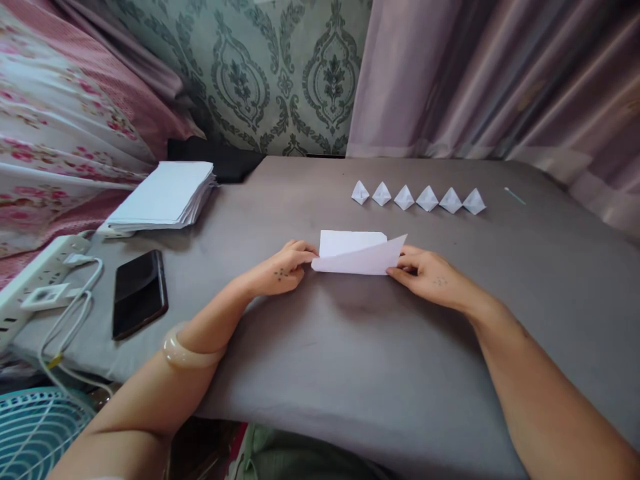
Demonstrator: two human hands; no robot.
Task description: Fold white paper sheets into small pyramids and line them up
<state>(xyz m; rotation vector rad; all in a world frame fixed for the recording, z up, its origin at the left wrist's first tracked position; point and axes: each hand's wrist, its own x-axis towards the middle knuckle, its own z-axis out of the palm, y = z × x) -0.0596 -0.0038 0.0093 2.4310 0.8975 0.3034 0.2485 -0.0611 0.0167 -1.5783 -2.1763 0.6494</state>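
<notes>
The left forearm (150, 393), with a glossy pale bangle (187, 350) around it, slants up from the lower left; the right forearm (545, 393) slants in from the lower right. Between the near edge of the tabletop (325, 367) and the hands lies a broad stretch of smooth grey cloth. Both hands are low over it, backs upward, fingers turned toward each other. The left hand (285, 270) has its grip drawn nearly closed at the left end of a white sheet of paper (355, 260); whether it pinches or only presses, I cannot tell. The right hand (425, 273) has its grip closed on the right end. The sheet is between the 2 hands, its near layer folded at a slant over the far layer, a pointed corner raised at the right.

At the left, well apart from the hand, lie a glossy black phone (140, 293) and a white plastic power strip (50, 267) with looped cables. Farther off are a thick, uneven stack of paper (163, 193) at the left and a row of 6 creased, pointed paper shapes (405, 198) at the right. Mauve curtains (400, 80) and patterned wallpaper (285, 73) stand behind.
</notes>
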